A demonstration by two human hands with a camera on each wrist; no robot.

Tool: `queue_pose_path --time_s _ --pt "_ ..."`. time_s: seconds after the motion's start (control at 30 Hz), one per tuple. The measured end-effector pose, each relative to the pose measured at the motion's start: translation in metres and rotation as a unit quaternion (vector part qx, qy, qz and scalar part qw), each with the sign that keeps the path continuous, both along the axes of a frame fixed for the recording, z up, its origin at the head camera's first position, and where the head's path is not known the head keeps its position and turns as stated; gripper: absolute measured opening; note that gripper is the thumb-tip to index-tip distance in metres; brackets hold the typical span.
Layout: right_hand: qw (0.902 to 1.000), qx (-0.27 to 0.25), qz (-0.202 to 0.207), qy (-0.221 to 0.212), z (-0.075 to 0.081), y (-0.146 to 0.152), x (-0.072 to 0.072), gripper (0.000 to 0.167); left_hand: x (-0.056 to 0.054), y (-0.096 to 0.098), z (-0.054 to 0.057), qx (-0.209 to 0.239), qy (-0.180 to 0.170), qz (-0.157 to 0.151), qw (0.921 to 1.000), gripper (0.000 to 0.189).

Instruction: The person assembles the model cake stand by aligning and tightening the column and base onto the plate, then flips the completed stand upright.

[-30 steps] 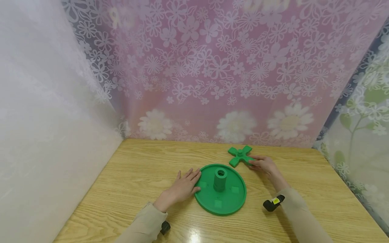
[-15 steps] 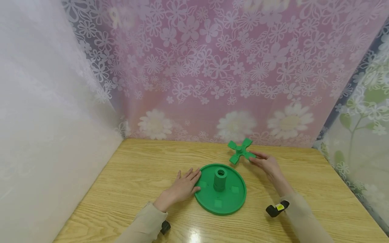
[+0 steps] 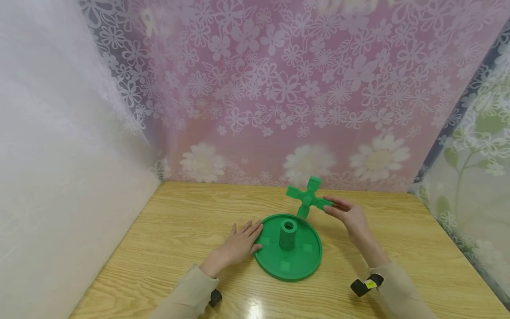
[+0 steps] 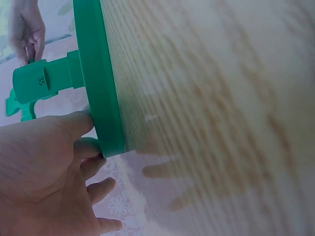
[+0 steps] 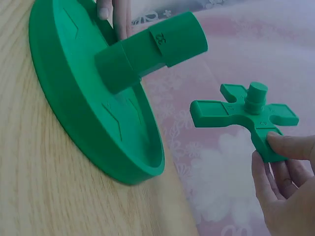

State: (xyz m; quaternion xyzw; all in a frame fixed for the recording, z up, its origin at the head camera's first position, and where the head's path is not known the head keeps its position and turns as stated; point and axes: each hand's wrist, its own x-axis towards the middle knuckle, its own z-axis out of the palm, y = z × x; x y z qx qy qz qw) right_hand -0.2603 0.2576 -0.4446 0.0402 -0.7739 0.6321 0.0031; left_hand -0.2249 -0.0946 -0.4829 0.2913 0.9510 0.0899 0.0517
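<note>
A round green tray-like base (image 3: 300,268) with a raised rim lies on the table, an upright hollow post (image 3: 287,237) at its centre. My left hand (image 3: 236,248) rests against the base's left rim, fingers mostly straight. In the left wrist view its thumb and some fingers touch the rim (image 4: 101,93). Beyond the base, my right hand (image 3: 352,219) pinches one arm of a green four-armed cross piece (image 3: 307,200) between thumb and fingers. The right wrist view shows a short round peg (image 5: 257,92) on the middle of the cross, which is clear of the base.
The wooden table (image 3: 191,208) reaches back to a pink flowered curtain (image 3: 255,97). A pale curtain (image 3: 71,155) hangs on the left, another flowered one (image 3: 474,177) on the right. Black wrist devices (image 3: 366,285) sit at both sleeves.
My right hand has raised the cross piece off the table, tilted it and brought it slightly left. The left hand and the base have stayed in place.
</note>
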Motion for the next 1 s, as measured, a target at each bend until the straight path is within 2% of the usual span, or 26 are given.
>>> queue_pose_path --time_s 0.2,0.4,0.6,0.8,1.0 --pt "0.9992 0.015 -0.012 0.036 0.007 -0.014 0.008 0.051 -0.001 0.0 0.0 -0.002 0.002 0.0 1.0 0.063" --pt "0.9964 0.018 -0.006 0.083 0.007 -0.024 0.013 0.045 -0.002 0.0 0.0 -0.002 0.003 0.001 1.0 0.062" --pt "0.9902 -0.014 0.014 0.138 0.002 -0.032 0.014 0.03 -0.002 0.001 0.0 -0.004 0.004 0.002 1.0 0.062" --pt "0.984 -0.064 0.045 0.16 -0.002 -0.039 0.017 0.032 -0.001 0.001 0.0 -0.008 0.005 0.003 1.0 0.063" --pt "0.9796 -0.051 0.073 0.18 -0.009 -0.04 0.019 0.024 0.001 0.001 0.003 -0.003 0.0 0.002 1.0 0.062"
